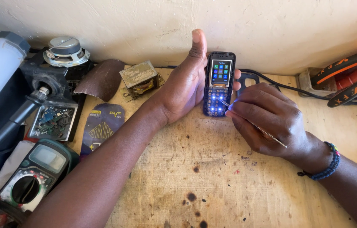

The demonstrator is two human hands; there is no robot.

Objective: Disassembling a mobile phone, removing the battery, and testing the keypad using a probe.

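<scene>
Nearest my view, the left forearm crosses the scorched wooden surface [212, 185] on a diagonal, and a multimeter [31, 179] sits at the lower left edge. From there I follow the arm up to the left hand [182, 86], whose grip is wrapped around a small keypad phone [219, 83]: palm against the phone's left side, thumb pointing straight up, and a fingertip just showing past the right edge. The phone stands with its long axis running away from me toward the wall [178, 25], lit screen at the far end and bare keypad contacts glowing blue at the near end.

The right hand [267, 120] sits just right of the phone, fingers pressed together in a pinch on a thin metal probe [252, 125]. The probe's shaft slants down to the right across the hand, and its tip reaches left onto the glowing keypad, so the phone lies left and slightly ahead of this grip. The right hand is the one nearer the keypad; the left only steadies the body. A beaded bracelet [328, 162] circles the right wrist.

Farther out, a small transformer [139, 78] and a loose speaker [66, 50] lie by the wall to the left, an opened circuit board [54, 120] below them, and orange-handled tools [347, 74] at the far right with a black cable [288, 86] running behind the hands.
</scene>
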